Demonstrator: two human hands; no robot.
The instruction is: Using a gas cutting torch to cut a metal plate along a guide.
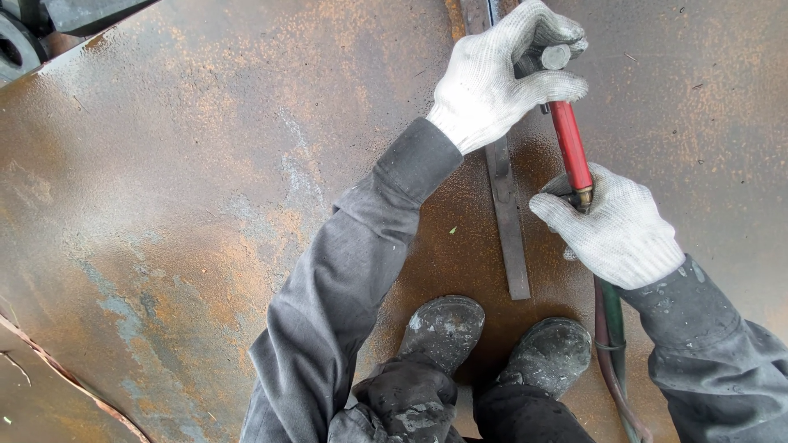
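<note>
I crouch on a large rusty steel plate (205, 205), both hands in white knit gloves. My left hand (501, 78) is closed around the front part of a cutting torch, near a round metal knob (556, 57). The torch's red handle (570, 146) runs back toward my right hand (611, 226), which grips its rear end at a brass fitting. A flat steel bar (509, 221) lies on the plate just left of the torch, running away from me under my left hand.
Green and red hoses (611, 344) trail from the torch past my right boot (546, 353). My left boot (443, 328) stands beside it. A plate edge (57, 369) shows at the lower left. Dark machinery (33, 33) sits at the top left corner.
</note>
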